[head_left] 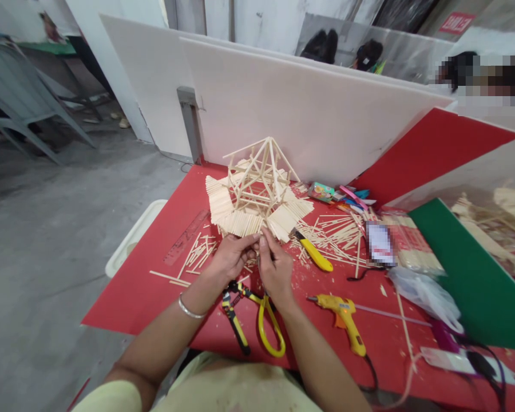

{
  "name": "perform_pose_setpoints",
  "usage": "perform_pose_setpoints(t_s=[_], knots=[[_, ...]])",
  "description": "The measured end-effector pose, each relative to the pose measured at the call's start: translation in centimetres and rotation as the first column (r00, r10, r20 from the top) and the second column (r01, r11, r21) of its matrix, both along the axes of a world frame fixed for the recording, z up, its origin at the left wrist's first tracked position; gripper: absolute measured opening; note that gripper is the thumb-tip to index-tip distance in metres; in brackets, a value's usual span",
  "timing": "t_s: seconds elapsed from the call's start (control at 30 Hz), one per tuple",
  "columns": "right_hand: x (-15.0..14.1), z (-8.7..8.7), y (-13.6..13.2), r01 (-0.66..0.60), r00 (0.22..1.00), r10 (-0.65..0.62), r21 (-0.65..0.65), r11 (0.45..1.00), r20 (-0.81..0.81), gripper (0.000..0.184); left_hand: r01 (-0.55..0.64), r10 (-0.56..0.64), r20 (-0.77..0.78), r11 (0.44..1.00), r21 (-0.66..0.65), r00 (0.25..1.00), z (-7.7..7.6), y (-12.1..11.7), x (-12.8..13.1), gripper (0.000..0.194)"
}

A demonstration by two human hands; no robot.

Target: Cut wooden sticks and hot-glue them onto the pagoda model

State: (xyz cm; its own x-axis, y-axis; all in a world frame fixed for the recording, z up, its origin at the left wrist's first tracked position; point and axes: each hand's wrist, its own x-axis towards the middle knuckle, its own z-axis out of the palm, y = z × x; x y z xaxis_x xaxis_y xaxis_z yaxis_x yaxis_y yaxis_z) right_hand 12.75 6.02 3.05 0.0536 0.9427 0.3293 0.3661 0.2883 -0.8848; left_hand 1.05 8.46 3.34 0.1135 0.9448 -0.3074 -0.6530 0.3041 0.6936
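My left hand (235, 256) and my right hand (275, 268) meet at the fingertips in front of a small wooden stick frame model (261, 177). Both are closed in a pinch; whatever lies between the fingers is too small to tell. The model has a pointed roof frame and rests on a ring of flat stick panels (240, 223). Below my hands lie pliers with black and yellow handles (236, 320) and yellow-handled scissors (270, 331), whose blades are partly hidden by my right hand.
Loose sticks (337, 232), a yellow utility knife (315, 253) and a yellow glue gun (343, 315) lie to the right on the red table (154, 297). More sticks (201, 252) lie left. A white board (283, 103) stands behind; a green board (476, 286) is at right.
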Motion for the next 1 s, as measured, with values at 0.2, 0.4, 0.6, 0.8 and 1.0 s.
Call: perform_pose_setpoints(t_s=[0.2, 0.4, 0.6, 0.8, 1.0], knots=[[0.10, 0.04, 0.14, -0.001, 0.999, 0.001, -0.013, 1.000, 0.054, 0.043, -0.009, 0.009, 0.023, 1.000, -0.002, 1.000, 0.00, 0.04, -0.12, 0.015], [-0.02, 0.15, 0.14, 0.018, 0.997, -0.016, -0.023, 1.000, 0.077, 0.045, -0.006, 0.006, 0.037, 1.000, -0.010, 0.999, -0.09, 0.07, -0.31, 0.024], [-0.01, 0.18, 0.15, 0.007, 0.997, -0.005, -0.025, 1.000, 0.082, 0.047, 0.042, -0.042, 0.034, 0.999, 0.006, 0.999, -0.14, 0.10, -0.49, 0.023], [-0.03, 0.16, 0.16, 0.003, 0.998, -0.003, -0.013, 1.000, 0.060, 0.045, 0.051, -0.051, 0.006, 0.999, 0.016, 0.999, 0.04, -0.02, -0.52, 0.020], [-0.13, 0.17, 0.14, 0.007, 0.998, -0.007, -0.010, 1.000, 0.066, 0.046, 0.066, -0.066, -0.011, 0.997, 0.043, 0.998, -0.40, 0.02, -0.43, 0.021]])
